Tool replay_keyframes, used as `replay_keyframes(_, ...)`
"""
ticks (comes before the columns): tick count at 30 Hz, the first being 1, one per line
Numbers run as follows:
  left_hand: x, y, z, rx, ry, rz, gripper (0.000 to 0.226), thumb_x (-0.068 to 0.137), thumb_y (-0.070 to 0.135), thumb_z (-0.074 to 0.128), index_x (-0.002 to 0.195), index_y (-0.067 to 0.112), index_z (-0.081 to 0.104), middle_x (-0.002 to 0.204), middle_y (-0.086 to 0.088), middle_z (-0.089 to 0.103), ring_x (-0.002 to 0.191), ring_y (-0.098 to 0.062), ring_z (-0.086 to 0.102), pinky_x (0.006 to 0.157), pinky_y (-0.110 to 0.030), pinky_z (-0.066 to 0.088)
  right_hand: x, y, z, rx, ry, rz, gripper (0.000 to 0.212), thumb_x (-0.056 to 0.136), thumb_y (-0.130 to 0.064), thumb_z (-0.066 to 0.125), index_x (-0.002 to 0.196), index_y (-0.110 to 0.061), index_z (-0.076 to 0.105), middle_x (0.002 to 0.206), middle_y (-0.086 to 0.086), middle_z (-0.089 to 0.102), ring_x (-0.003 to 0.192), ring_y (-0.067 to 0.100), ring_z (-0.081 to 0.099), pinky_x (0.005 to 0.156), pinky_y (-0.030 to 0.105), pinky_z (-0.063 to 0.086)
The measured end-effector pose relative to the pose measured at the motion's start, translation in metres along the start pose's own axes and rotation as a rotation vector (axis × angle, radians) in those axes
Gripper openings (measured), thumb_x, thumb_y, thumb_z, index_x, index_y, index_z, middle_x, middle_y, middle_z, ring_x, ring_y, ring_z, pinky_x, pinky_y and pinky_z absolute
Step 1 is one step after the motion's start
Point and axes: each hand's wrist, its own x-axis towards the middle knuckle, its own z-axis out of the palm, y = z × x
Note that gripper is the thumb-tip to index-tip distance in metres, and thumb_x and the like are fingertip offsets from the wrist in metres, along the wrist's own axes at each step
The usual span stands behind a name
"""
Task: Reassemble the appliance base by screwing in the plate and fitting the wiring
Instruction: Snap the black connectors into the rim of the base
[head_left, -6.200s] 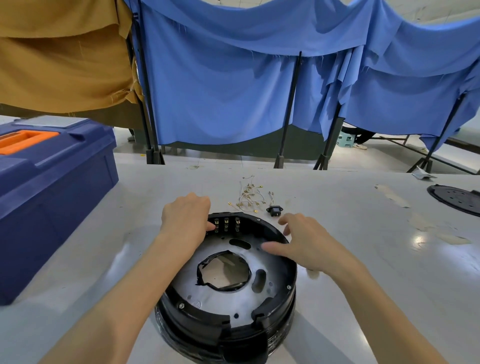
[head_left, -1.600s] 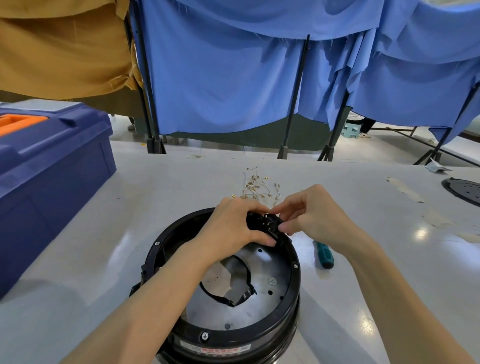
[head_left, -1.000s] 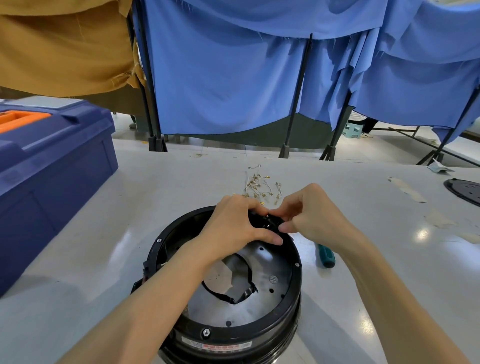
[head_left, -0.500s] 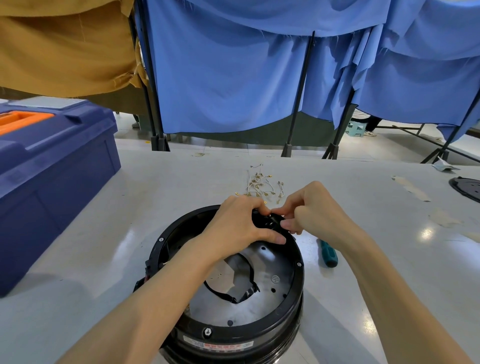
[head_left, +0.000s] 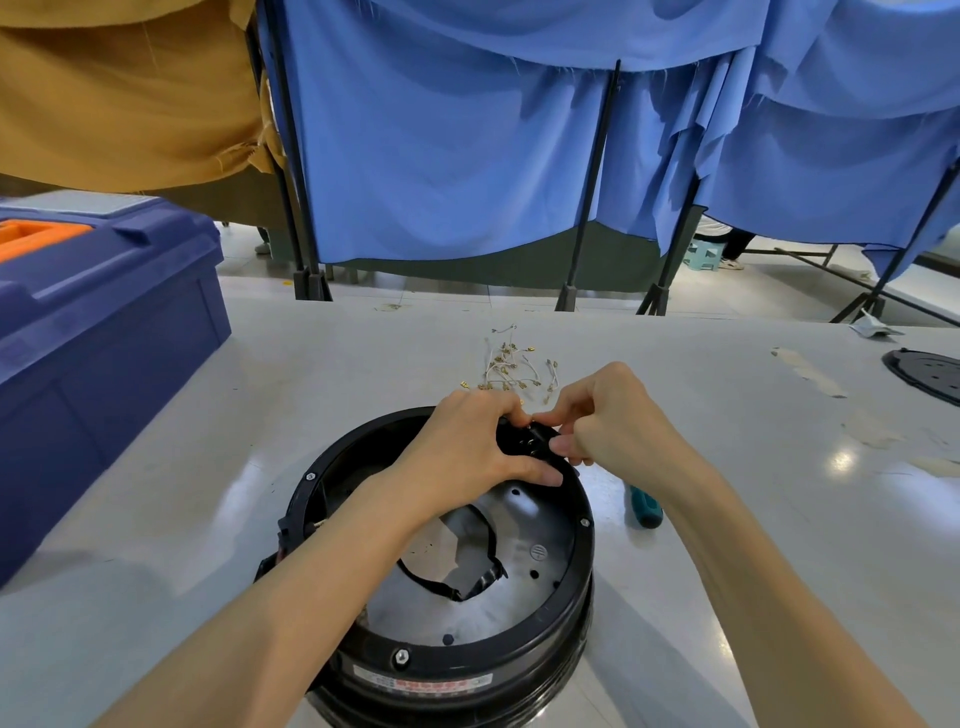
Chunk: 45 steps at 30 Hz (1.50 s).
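Observation:
A round black appliance base stands on the grey table, its silver metal plate showing inside with a jagged central hole. At the base's far rim sits a small black connector block with brass terminals. My left hand curls over the rim and grips the block from the left. My right hand pinches the block from the right with thumb and fingertips. A heap of short wires with brass terminals lies on the table just beyond the hands.
A teal-handled screwdriver lies right of the base, partly behind my right forearm. A large blue toolbox fills the left side. A black round plate sits at the far right edge. Blue and tan curtains hang behind the table.
The connector block went from the table to the base's rim, and the base was turned. Over the last second both hands stay on the block with only small finger shifts.

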Motion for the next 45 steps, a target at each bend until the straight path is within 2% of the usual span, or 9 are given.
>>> replay_keyframes(8,0.0,0.001,0.001,0.034,-0.005,0.011,0.046,0.063,0.055,0.083,0.085,0.02,0.063,0.081,0.01,0.059,0.078,-0.009,0.052,0.066,-0.024,0.039,0.002,0.004,0.005,0.024,0.029,0.009,0.033,0.072,0.015,0.066,0.057,-0.014,0.068,0.038,-0.006,0.055,0.036,0.007,0.051,0.04,0.016,0.041)
replay_keyframes(11,-0.001,0.001,0.002,0.051,-0.033,0.024,0.041,0.064,0.055,0.081,0.083,0.024,0.063,0.09,0.009,0.064,0.087,-0.013,0.057,0.075,-0.028,0.046,0.001,0.007,0.008,-0.053,0.007,-0.007,0.023,0.07,0.012,0.068,0.059,-0.007,0.069,0.043,-0.002,0.052,0.043,0.012,0.05,0.047,0.021,0.042)
replay_keyframes(17,-0.004,-0.002,0.001,0.007,-0.03,-0.007,0.062,0.053,0.051,0.088,0.106,0.023,0.072,0.11,0.013,0.067,0.109,-0.007,0.056,0.095,-0.031,0.047,0.003,0.015,-0.003,0.023,-0.088,-0.013,0.011,0.077,0.002,0.073,0.072,-0.007,0.076,0.042,-0.003,0.057,0.039,0.004,0.052,0.042,0.011,0.04)
replay_keyframes(21,-0.004,-0.004,-0.003,-0.074,-0.014,-0.021,0.057,0.06,0.049,0.085,0.109,0.024,0.072,0.111,0.012,0.069,0.11,-0.004,0.058,0.099,-0.028,0.046,0.005,0.024,-0.007,0.11,-0.063,-0.045,0.015,0.089,-0.019,0.071,0.081,-0.007,0.077,0.063,0.004,0.072,0.051,0.01,0.064,0.052,0.02,0.051)
replay_keyframes(26,-0.004,-0.004,-0.002,-0.101,0.026,-0.023,0.027,0.087,0.037,0.068,0.111,0.023,0.071,0.112,0.012,0.069,0.11,-0.003,0.058,0.095,-0.02,0.041,0.009,0.034,0.001,0.263,-0.095,-0.014,0.015,0.082,-0.02,0.077,0.095,-0.012,0.077,0.083,0.009,0.076,0.071,0.015,0.069,0.066,0.023,0.057)
replay_keyframes(29,-0.003,-0.005,-0.002,-0.064,0.006,-0.048,0.034,0.088,0.036,0.067,0.119,0.023,0.066,0.124,0.009,0.064,0.12,-0.005,0.051,0.099,-0.019,0.034,0.01,0.038,-0.002,0.326,-0.173,0.024,0.021,0.08,-0.023,0.078,0.101,-0.018,0.077,0.092,0.004,0.077,0.09,0.016,0.071,0.081,0.028,0.056)
replay_keyframes(32,-0.002,-0.005,-0.002,-0.066,-0.017,-0.049,0.036,0.089,0.035,0.067,0.123,0.022,0.064,0.127,0.008,0.062,0.123,-0.006,0.05,0.102,-0.02,0.034,0.01,0.041,0.001,0.365,-0.201,0.035,0.022,0.08,-0.021,0.078,0.102,-0.021,0.077,0.097,0.001,0.077,0.094,0.013,0.069,0.082,0.027,0.049)
replay_keyframes(37,-0.002,-0.004,0.001,-0.071,-0.074,-0.047,0.039,0.092,0.034,0.063,0.129,0.023,0.059,0.131,0.009,0.057,0.13,-0.01,0.042,0.113,-0.033,0.031,0.009,0.051,0.009,0.591,-0.242,0.109,0.035,0.077,-0.016,0.078,0.111,-0.013,0.072,0.107,0.007,0.075,0.107,0.022,0.068,0.105,0.041,0.047)
replay_keyframes(45,0.001,-0.003,-0.003,-0.101,-0.142,-0.031,0.044,0.093,0.028,0.062,0.136,0.024,0.051,0.121,0.008,0.063,0.126,-0.014,0.047,0.113,-0.037,0.031,0.011,0.051,0.018,0.942,-0.236,0.341,0.029,0.058,-0.003,0.075,0.087,-0.006,0.079,0.093,0.018,0.074,0.082,0.021,0.072,0.082,0.029,0.058)
